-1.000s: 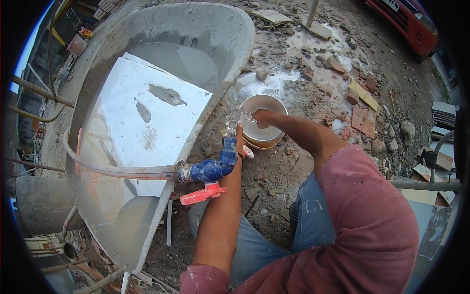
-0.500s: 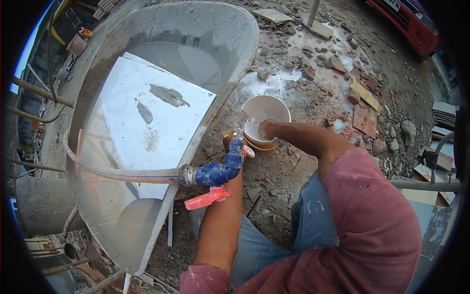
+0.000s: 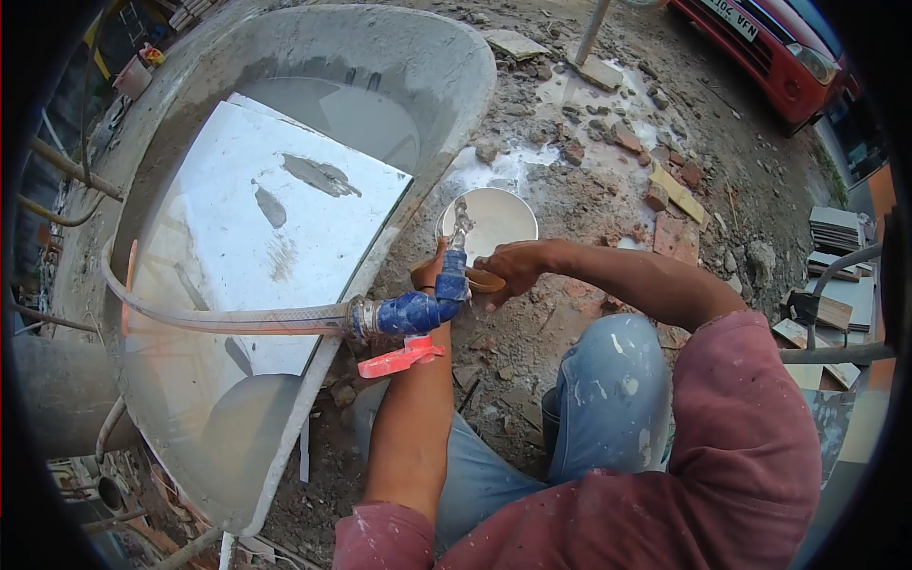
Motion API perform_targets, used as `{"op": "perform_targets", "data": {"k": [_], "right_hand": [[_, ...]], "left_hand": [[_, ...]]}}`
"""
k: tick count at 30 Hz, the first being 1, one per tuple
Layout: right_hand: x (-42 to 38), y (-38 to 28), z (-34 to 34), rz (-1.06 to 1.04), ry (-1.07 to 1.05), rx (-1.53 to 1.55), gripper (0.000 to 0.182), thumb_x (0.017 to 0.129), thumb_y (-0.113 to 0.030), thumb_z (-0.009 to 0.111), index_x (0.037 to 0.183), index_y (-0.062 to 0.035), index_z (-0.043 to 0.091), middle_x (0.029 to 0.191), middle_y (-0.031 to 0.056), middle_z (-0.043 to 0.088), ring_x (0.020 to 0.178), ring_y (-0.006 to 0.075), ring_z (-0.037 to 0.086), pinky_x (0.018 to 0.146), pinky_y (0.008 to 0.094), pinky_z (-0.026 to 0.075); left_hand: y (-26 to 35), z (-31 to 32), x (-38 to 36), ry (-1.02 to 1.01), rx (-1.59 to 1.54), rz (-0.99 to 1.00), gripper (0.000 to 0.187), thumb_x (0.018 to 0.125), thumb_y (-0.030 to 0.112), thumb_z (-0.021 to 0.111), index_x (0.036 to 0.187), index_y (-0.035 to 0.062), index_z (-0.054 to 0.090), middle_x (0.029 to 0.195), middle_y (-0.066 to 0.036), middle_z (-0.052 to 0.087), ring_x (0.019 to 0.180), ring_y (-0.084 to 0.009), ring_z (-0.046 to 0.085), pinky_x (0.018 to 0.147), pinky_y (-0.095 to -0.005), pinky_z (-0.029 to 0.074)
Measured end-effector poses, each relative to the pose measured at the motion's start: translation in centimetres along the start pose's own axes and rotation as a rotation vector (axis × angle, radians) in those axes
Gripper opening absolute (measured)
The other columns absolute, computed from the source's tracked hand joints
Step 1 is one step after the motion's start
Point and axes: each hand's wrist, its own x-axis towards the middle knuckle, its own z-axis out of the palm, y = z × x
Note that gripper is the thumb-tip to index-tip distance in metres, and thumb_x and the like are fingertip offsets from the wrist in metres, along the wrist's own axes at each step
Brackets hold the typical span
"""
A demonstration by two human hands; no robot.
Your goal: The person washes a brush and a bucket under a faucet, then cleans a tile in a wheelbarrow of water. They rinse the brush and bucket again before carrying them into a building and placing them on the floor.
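Note:
Water runs from the blue tap (image 3: pixel 414 312) with the red lever (image 3: pixel 401 357) toward the round white container (image 3: pixel 503 217) on the ground. At its near side, my right hand (image 3: pixel 518 270) has its fingers closed round a tan curved piece (image 3: pixel 485 281). My left hand (image 3: pixel 427 273) is at the container's left near side, mostly hidden behind the tap; what its fingers do cannot be made out. A clear hose (image 3: pixel 228 321) is clamped to the tap.
To the left stands a big grey tub (image 3: pixel 456 90) of cloudy water with a white panel (image 3: pixel 318 228) in it. Rubble and a yellowish strip (image 3: pixel 676 193) lie beyond the container. A metal pole (image 3: pixel 594 33) stands ahead, a red car (image 3: pixel 760 57) upper right.
My right hand has come out of the white container to its near side and closed on the tan piece. The view has shifted slightly.

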Motion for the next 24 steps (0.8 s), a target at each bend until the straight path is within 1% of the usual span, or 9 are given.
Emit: {"op": "perform_targets", "data": {"k": [1, 4, 7, 11, 15, 17, 21, 23, 24], "right_hand": [[-1.9, -1.5, -0.8, 0.067, -0.014, -0.1, 0.063, 0.079, -0.049, 0.066, 0.112, 0.0028, 0.05, 0.083, 0.0241, 0.064, 0.085, 0.0395, 0.063, 0.074, 0.0466, 0.05], [-0.6, -1.0, 2.7, 0.256, 0.272, -0.233, 0.044, 0.075, -0.02, 0.068, 0.11, 0.0016, 0.053, 0.076, 0.0208, 0.064, 0.079, 0.0371, 0.065, 0.071, 0.0477, 0.05], [0.0, -1.8, 2.3, 0.22, 0.444, -0.16, 0.032, 0.074, -0.01, 0.065, 0.103, 0.0, 0.057, 0.074, 0.0194, 0.064, 0.075, 0.0354, 0.065, 0.068, 0.0458, 0.051], [0.1, 1.2, 1.5, 0.048, 0.709, -0.035, 0.026, 0.074, -0.01, 0.064, 0.1, -0.0029, 0.062, 0.076, 0.019, 0.064, 0.076, 0.034, 0.064, 0.07, 0.0432, 0.05], [-0.1, 4.4, 0.8, 0.1, 0.92, 0.32, 0.027, 0.079, -0.014, 0.066, 0.099, 0.0026, 0.061, 0.084, 0.0184, 0.067, 0.071, 0.0263, 0.066, 0.066, 0.0364, 0.052], [0.0, 5.0, 0.6, 0.057, 1.004, 1.243, 0.031, 0.084, -0.019, 0.063, 0.103, 0.0046, 0.06, 0.094, 0.017, 0.065, 0.078, 0.0258, 0.065, 0.07, 0.0339, 0.052], [1.9, 7.9, 0.7, 0.074, 1.088, 1.849, 0.032, 0.09, -0.022, 0.055, 0.108, 0.004, 0.058, 0.1, 0.015, 0.064, 0.085, 0.0247, 0.065, 0.079, 0.0386, 0.053], [3.8, 9.7, -0.3, 0.056, 1.147, 2.057, 0.033, 0.091, -0.023, 0.051, 0.112, 0.001, 0.056, 0.105, 0.0137, 0.063, 0.088, 0.0257, 0.065, 0.08, 0.0407, 0.052], [4.5, 10.1, -0.9, 0.034, 1.203, 2.265, 0.033, 0.093, -0.025, 0.047, 0.116, -0.002, 0.055, 0.109, 0.0123, 0.062, 0.091, 0.0267, 0.064, 0.081, 0.0427, 0.052]], "left_hand": [[-1.2, 0.0, 1.9, -0.055, -0.092, 0.051, 0.059, 0.077, 0.058, 0.066, 0.064, -0.0002, 0.066, 0.056, -0.007, 0.059, 0.05, -0.0134, 0.058, 0.046, -0.0312, 0.046], [-0.2, -0.6, 2.2, -0.129, -0.133, 0.054, 0.065, 0.079, 0.059, 0.062, 0.069, -0.0041, 0.067, 0.058, -0.01, 0.061, 0.055, -0.018, 0.06, 0.052, -0.0336, 0.048], [0.2, -0.8, 3.0, -0.007, -0.202, 0.124, 0.066, 0.082, 0.06, 0.054, 0.079, -0.0055, 0.065, 0.069, -0.014, 0.061, 0.065, -0.0234, 0.06, 0.06, -0.0352, 0.048], [0.6, -1.5, 4.3, 0.209, -0.246, 0.216, 0.071, 0.086, 0.06, 0.044, 0.091, -0.0074, 0.064, 0.083, -0.019, 0.062, 0.078, -0.0306, 0.061, 0.071, -0.0373, 0.048], [-0.5, -1.5, 8.6, 0.286, -0.212, 0.218, 0.077, 0.09, 0.061, 0.034, 0.104, -0.0093, 0.062, 0.097, -0.025, 0.063, 0.091, -0.0378, 0.061, 0.082, -0.0394, 0.047], [-0.7, -1.5, 8.5, 0.331, -0.212, 0.276, 0.079, 0.091, 0.061, 0.03, 0.107, -0.0092, 0.061, 0.101, -0.026, 0.063, 0.095, -0.0398, 0.06, 0.086, -0.0397, 0.047], [-0.8, -2.5, 7.3, 0.347, -0.046, 0.414, 0.074, 0.092, 0.06, 0.029, 0.117, -0.0048, 0.057, 0.113, -0.027, 0.059, 0.104, -0.0391, 0.057, 0.089, -0.0381, 0.043], [2.7, -1.8, -0.6, 0.174, -0.658, 0.164, 0.051, 0.086, 0.046, 0.058, 0.12, 0.0084, 0.047, 0.106, -0.009, 0.051, 0.071, -0.0155, 0.058, 0.057, -0.0235, 0.048], [3.5, -1.8, -2.9, 0.174, -0.656, 0.161, 0.051, 0.086, 0.046, 0.058, 0.12, 0.0084, 0.047, 0.106, -0.009, 0.051, 0.071, -0.0155, 0.058, 0.057, -0.0235, 0.048]]}}
